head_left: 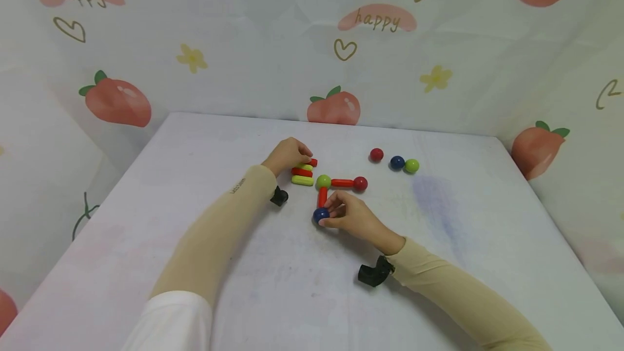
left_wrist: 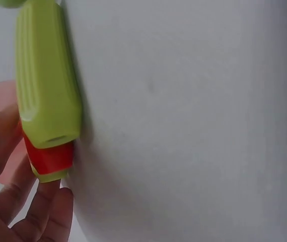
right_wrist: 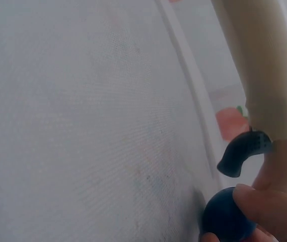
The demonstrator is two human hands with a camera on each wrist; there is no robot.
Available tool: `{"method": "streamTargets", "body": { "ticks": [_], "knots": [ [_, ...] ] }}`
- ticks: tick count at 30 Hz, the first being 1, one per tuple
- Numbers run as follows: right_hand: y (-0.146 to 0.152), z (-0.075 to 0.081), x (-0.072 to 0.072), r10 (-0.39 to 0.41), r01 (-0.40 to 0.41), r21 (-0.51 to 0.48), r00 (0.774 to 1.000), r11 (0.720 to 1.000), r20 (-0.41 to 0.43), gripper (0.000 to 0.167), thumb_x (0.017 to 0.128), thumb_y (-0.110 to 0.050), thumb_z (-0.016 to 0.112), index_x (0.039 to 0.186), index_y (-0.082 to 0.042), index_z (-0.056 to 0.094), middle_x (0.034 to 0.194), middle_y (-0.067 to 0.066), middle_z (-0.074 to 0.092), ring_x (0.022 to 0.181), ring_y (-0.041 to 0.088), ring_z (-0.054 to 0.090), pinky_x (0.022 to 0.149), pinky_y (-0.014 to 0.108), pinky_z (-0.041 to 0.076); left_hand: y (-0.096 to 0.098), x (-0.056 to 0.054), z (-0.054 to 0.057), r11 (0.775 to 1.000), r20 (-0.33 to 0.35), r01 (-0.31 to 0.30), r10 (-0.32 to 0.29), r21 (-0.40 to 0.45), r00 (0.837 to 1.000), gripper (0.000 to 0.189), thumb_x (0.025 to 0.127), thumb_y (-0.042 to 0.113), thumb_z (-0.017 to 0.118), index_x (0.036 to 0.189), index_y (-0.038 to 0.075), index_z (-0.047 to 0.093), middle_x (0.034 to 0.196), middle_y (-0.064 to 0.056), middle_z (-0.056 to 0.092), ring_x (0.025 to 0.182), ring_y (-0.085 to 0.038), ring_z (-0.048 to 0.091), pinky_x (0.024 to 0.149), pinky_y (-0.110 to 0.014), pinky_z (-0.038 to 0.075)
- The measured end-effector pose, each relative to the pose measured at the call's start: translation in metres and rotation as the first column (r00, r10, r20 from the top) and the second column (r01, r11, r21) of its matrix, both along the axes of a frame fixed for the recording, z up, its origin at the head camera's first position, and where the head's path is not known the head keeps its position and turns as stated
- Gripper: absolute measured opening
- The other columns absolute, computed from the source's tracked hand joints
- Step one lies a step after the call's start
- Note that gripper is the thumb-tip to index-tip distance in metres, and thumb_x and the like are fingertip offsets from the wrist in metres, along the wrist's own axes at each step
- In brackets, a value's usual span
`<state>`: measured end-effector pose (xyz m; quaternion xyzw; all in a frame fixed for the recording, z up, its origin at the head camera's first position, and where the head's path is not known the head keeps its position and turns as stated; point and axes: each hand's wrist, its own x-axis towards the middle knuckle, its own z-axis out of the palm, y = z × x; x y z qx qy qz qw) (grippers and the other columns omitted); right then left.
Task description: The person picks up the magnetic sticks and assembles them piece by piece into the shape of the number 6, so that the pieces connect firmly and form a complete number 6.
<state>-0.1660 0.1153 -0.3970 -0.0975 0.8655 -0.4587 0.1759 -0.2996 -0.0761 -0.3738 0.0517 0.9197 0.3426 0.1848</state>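
Observation:
My left hand (head_left: 288, 156) is at the far end of a short row of red and yellow-green rods. Its fingertips pinch the farthest red rod (head_left: 313, 162), which is largely covered by the hand. In the left wrist view the nearest yellow-green rod (left_wrist: 48, 80) stands large beside the fingers. With thumb and fingers my right hand (head_left: 358, 218) grips a blue ball (head_left: 320, 215) at the near end of a red rod (head_left: 322, 197). That rod leads to a green ball (head_left: 324, 181), from which another red rod (head_left: 342, 183) runs right to a red ball (head_left: 360, 183).
Toward the back right lie a loose red ball (head_left: 376, 155), a blue ball (head_left: 397, 163) and a green ball (head_left: 411, 166). A white cloth covers the table (head_left: 292, 286), and a fruit-patterned curtain (head_left: 263, 58) hangs behind its far edge.

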Motion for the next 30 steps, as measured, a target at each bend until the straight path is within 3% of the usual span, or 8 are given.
{"method": "streamTargets", "body": {
  "ticks": [11,17,23,30],
  "knots": [
    [0.001,0.000,0.000,0.009,-0.009,0.008,1.000,1.000,-0.014,0.035,0.079,-0.015,0.080,0.104,-0.007,0.057,0.095,0.005,0.063,0.086,0.016,0.062,0.078,0.029,0.054,-0.001,-0.003,-0.003,0.999,-0.030,0.035,-0.036,-0.027,0.999,0.022,0.096,0.018,0.061,0.114,0.011,0.072,0.119,-0.008,0.063,0.102,-0.023,0.055,0.092,-0.032,0.050],
    [0.000,0.001,0.001,0.009,-0.009,0.001,1.000,1.000,-0.004,0.035,0.080,-0.016,0.080,0.104,-0.007,0.056,0.096,0.005,0.063,0.088,0.016,0.062,0.079,0.029,0.054,-0.004,-0.004,-0.004,1.000,-0.068,0.005,-0.006,-0.005,0.998,0.022,0.096,0.018,0.060,0.114,0.011,0.070,0.119,-0.009,0.062,0.106,-0.024,0.053,0.096,-0.034,0.049],
    [0.000,0.003,0.002,0.007,-0.007,0.000,1.000,1.000,0.008,0.035,0.080,-0.016,0.080,0.105,-0.007,0.056,0.096,0.005,0.063,0.088,0.017,0.062,0.080,0.029,0.054,-0.010,-0.002,0.006,0.998,-0.089,-0.031,0.036,0.056,0.995,0.025,0.097,0.024,0.059,0.119,0.015,0.068,0.121,-0.008,0.061,0.105,-0.025,0.053,0.094,-0.035,0.048],
    [0.000,0.003,0.001,0.014,-0.014,0.001,1.000,1.000,0.001,0.035,0.080,-0.016,0.080,0.105,-0.007,0.056,0.096,0.005,0.063,0.088,0.016,0.062,0.081,0.029,0.054,-0.010,0.020,0.026,0.998,-0.054,0.032,-0.029,0.049,0.998,0.031,0.098,0.027,0.057,0.125,0.014,0.065,0.114,-0.010,0.063,0.091,-0.022,0.053,0.078,-0.029,0.047]
  ]
}}
